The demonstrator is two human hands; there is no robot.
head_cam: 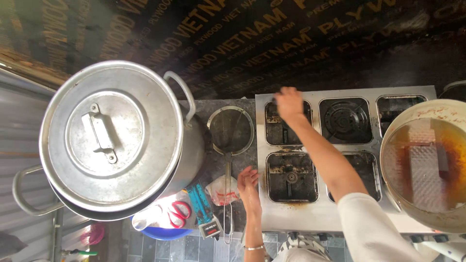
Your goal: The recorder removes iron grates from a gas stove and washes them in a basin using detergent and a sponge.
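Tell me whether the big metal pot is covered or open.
Covered. A round metal lid with a flat handle sits over the big metal pot, hiding its inside.

Grey counter (242,104), lidded pot (111,140), strainer (230,130)

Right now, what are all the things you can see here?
Stockpot with lid: one, silver, left.
Wire strainer: one, metal, between pot and steel counter.
Steel counter with wells: one, silver, five wells in view.
Basin of brown liquid: one, pale, right.
Scissors: one, red handles, below pot.
Blue-handled tool: one, beside the scissors.
Crumpled bag: one, white and red, by left hand.
Left hand: open, at counter edge.
Right hand: blurred, over back-left well.
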